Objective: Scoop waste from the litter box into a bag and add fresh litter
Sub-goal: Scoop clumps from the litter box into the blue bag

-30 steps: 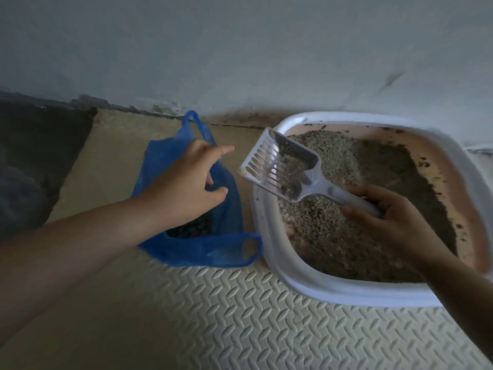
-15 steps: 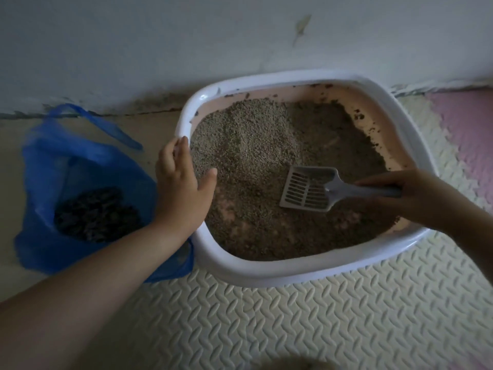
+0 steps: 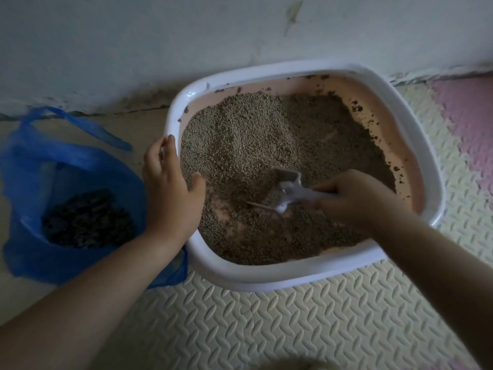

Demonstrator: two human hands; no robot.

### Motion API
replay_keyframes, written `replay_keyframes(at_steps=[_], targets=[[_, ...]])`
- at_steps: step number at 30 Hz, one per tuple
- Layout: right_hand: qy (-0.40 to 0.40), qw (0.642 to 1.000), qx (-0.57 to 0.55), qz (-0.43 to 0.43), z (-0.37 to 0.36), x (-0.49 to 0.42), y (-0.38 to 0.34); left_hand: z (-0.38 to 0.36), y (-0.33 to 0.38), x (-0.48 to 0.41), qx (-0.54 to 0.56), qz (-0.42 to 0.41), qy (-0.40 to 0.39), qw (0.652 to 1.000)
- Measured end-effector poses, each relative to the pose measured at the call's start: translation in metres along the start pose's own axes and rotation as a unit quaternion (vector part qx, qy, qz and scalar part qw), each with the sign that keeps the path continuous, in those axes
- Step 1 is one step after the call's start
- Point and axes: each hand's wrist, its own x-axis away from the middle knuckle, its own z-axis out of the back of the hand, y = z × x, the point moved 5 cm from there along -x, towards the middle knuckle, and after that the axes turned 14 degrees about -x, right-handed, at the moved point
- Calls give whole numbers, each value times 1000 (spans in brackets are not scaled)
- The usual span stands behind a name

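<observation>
A white-rimmed litter box (image 3: 314, 276) with a pink inside sits on the floor mat, filled with grey-brown litter (image 3: 248, 145). My left hand (image 3: 170, 190) rests on the box's left rim, fingers along the rim and thumb inside over the litter. My right hand (image 3: 357, 198) grips the handle of a white slotted scoop (image 3: 288, 190), whose head is dug into the litter near the box's middle, partly buried. A blue plastic bag (image 3: 34, 182) stands open left of the box, with dark waste (image 3: 88, 220) at its bottom.
A pale wall runs behind the box and bag, with a dirty seam at the floor. Cream embossed foam mat (image 3: 293, 321) covers the floor in front; a pink mat tile (image 3: 469, 121) lies at the right.
My left hand left the bag and settled on the box's left rim. My right hand brought the scoop from above the box's left edge down into the litter, and its head now digs in.
</observation>
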Motion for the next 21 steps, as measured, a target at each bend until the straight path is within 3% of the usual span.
replay_keyframes(at_steps=[6,11,21], targets=[[77,995,-64,14,-54,-51,-31,2,3,0,-17,-4,1,1000],[38,999,-13,18,-90,-85,-62,1,2,0,-21,-8,4,1000],[103,992,-40,63,-56,-29,-32,2,2,1,-11,-11,2,1000]])
